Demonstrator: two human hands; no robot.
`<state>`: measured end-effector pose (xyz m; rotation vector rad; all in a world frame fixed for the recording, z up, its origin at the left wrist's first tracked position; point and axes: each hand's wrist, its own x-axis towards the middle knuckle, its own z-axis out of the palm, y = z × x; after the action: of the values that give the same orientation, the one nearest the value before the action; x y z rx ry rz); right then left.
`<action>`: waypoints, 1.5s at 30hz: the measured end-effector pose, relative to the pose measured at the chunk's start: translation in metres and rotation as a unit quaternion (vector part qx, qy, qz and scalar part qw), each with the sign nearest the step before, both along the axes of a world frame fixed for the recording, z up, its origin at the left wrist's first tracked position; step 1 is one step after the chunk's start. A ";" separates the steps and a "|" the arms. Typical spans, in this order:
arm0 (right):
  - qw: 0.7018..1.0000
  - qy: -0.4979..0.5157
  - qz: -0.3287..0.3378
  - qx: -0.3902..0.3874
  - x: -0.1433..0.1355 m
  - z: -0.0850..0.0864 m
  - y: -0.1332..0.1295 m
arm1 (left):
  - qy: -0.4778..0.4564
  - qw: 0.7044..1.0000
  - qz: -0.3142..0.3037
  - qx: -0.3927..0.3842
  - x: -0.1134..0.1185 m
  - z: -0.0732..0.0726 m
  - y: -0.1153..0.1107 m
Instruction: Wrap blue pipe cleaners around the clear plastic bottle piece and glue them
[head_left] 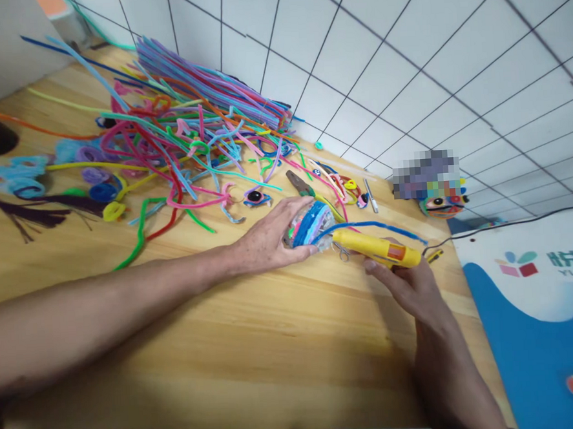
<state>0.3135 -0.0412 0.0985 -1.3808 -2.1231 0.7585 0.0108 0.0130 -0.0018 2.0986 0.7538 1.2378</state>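
Observation:
My left hand (275, 238) is wrapped round a small rounded craft piece (313, 224) covered with blue, purple and pink pipe cleaner, just above the table. A loose blue pipe cleaner (379, 225) trails from it to the right. My right hand (407, 278) grips a yellow hot glue gun (378, 248), its nozzle pointing left at the piece and close to or touching it. Small scissors (343, 255) lie partly hidden beneath the nozzle. Behind my left hand are pliers (301, 184) with dark jaws.
Tangled pipe cleaners (165, 138) spread over the wooden table's (256, 346) far left, with a bundle of straight ones (215, 83) against the tiled wall (354, 55). A marker (371, 196) and a colourful decorated head (441, 198) sit toward the right. A black cord (510, 217) runs off right.

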 end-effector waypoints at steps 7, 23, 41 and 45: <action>1.000 -0.013 -0.001 -0.002 0.006 0.003 0.001 | -0.005 1.000 0.005 -0.005 0.001 -0.003 0.001; 1.000 0.008 0.005 0.011 -0.003 0.000 0.002 | 0.000 1.000 0.002 -0.006 0.001 -0.001 0.000; 1.000 0.010 0.004 -0.006 0.000 0.000 0.001 | -0.002 1.000 0.000 -0.001 0.000 -0.002 0.000; 1.000 0.004 0.000 0.008 0.001 -0.001 0.002 | -0.007 1.000 -0.001 0.004 0.001 -0.003 0.000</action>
<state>0.3148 -0.0395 0.0974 -1.3670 -2.1194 0.7449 0.0114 0.0133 -0.0045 2.0948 0.7408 1.2557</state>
